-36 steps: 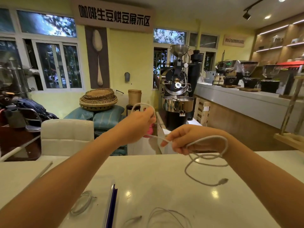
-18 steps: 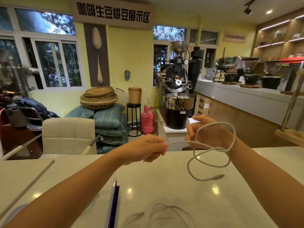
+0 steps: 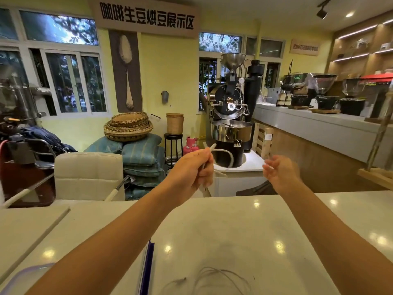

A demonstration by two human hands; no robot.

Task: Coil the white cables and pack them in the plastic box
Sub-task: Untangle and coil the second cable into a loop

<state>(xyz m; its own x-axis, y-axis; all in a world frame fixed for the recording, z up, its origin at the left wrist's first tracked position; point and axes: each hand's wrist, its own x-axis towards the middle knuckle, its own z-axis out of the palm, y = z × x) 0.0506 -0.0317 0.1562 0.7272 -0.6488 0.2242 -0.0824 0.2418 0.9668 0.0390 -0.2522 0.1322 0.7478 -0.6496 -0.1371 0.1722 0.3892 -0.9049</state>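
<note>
Head view: I see the left hand [image 3: 192, 170] closed around a white cable [image 3: 225, 153], and the right hand [image 3: 280, 173] half open, empty, above the table [image 3: 234, 226].

Left hand: your left hand [image 3: 192, 171] is raised above the far edge of the white table [image 3: 223, 226], fingers closed around a white cable [image 3: 226, 155] that arcs out to the right.
Right hand: your right hand [image 3: 281, 173] is beside it, apart, fingers loosely spread; motion-blurred.
Near edge: another cable [image 3: 214, 277] lies loose on the table.
Near left: plastic box [image 3: 25, 275], partly visible.
</note>
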